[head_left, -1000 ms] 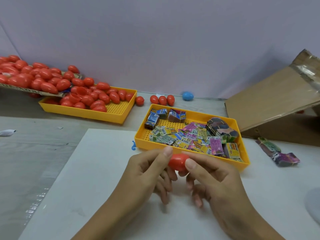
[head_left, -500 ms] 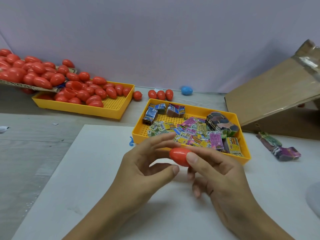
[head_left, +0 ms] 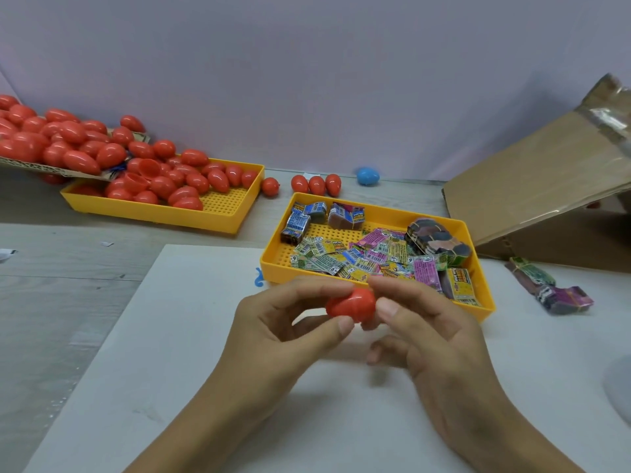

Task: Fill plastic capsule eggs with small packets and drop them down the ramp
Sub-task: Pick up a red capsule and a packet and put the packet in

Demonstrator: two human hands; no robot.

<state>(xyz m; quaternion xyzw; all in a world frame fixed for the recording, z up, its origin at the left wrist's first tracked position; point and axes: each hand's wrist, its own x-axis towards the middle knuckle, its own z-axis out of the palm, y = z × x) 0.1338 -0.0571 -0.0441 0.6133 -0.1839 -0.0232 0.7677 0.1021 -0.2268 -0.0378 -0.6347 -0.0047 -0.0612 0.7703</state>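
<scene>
left hand (head_left: 273,322) and right hand (head_left: 423,329) both pinching a red egg (head_left: 351,303) over a white mat (head_left: 170,353), yellow tray (head_left: 485,302) of little packets (head_left: 375,257) just behind, cardboard ramp (head_left: 532,186) off right, second tray (head_left: 218,216) of red eggs far left

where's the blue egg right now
In the head view the blue egg lies at the back of the table against the wall, right of centre, just right of three loose red eggs and behind the yellow packet tray.
</scene>
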